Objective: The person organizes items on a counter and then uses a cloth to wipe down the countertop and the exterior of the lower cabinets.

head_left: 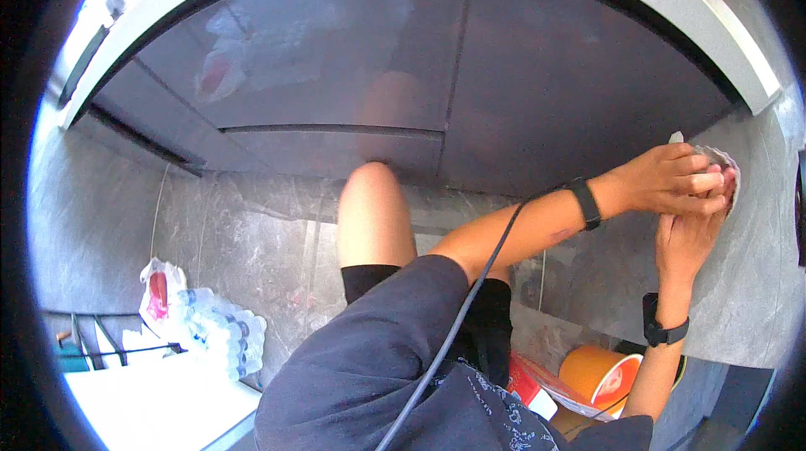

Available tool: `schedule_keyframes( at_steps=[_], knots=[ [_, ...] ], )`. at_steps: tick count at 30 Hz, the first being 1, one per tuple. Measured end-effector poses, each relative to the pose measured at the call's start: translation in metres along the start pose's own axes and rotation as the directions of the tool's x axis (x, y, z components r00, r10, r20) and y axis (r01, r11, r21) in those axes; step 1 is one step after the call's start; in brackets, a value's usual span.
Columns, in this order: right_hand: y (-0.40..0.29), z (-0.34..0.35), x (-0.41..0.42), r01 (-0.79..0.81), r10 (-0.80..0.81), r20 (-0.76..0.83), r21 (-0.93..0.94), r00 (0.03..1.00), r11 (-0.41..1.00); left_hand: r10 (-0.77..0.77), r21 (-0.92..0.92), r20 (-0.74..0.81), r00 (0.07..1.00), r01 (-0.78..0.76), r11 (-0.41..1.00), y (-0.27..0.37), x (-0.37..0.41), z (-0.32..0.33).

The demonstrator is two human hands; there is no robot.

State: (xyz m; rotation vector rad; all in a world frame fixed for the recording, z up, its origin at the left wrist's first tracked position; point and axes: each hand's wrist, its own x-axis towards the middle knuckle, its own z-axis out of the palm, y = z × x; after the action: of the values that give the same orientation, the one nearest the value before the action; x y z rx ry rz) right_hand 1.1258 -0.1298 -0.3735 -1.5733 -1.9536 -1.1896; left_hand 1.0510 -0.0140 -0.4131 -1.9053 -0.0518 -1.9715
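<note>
At the right, my left hand point(677, 181) and my right hand point(689, 240) come together on a crumpled pale cloth point(729, 160) beside the grey marbled wall point(755, 249). Fingers of my left hand overlap those of my right and hide much of the cloth. Its scalloped edge shows past the fingertips, and a small white tip pokes up above my left hand. Whether the cloth touches the wall I cannot tell. Dark glossy cabinet doors point(567, 73) stand just left of the hands.
A white countertop edge point(743, 41) curves above the cabinet. An orange bucket point(576, 369) lies tilted below my right forearm. Wrapped plastic bottles point(227, 331) and a white bag point(151, 293) sit on the grey floor tiles point(264, 249) at left. A dark cable point(453, 319) crosses my body.
</note>
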Motion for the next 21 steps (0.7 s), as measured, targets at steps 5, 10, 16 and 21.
schedule_keyframes(
  at_steps=[5,10,16,21],
  knots=[
    [-0.061,0.014,0.046,0.181,-0.109,-0.246,0.295,0.963,0.938,0.119,0.235,0.169,0.978,-0.157,0.959,-0.049,0.027,-0.128],
    [-0.16,0.049,0.138,0.151,-0.046,-0.193,0.574,0.98,0.805,-0.141,0.491,0.41,0.901,-0.087,0.867,-0.118,0.033,-0.227],
    [-0.203,0.084,0.148,0.112,-0.013,-0.198,0.502,0.98,0.858,-0.271,0.477,0.636,0.722,-0.091,0.874,-0.135,0.026,-0.273],
    [-0.224,0.083,0.165,0.214,-0.09,-0.297,0.421,0.951,0.882,-0.355,0.674,0.476,0.805,-0.074,0.735,-0.136,0.01,-0.284]
  ],
)
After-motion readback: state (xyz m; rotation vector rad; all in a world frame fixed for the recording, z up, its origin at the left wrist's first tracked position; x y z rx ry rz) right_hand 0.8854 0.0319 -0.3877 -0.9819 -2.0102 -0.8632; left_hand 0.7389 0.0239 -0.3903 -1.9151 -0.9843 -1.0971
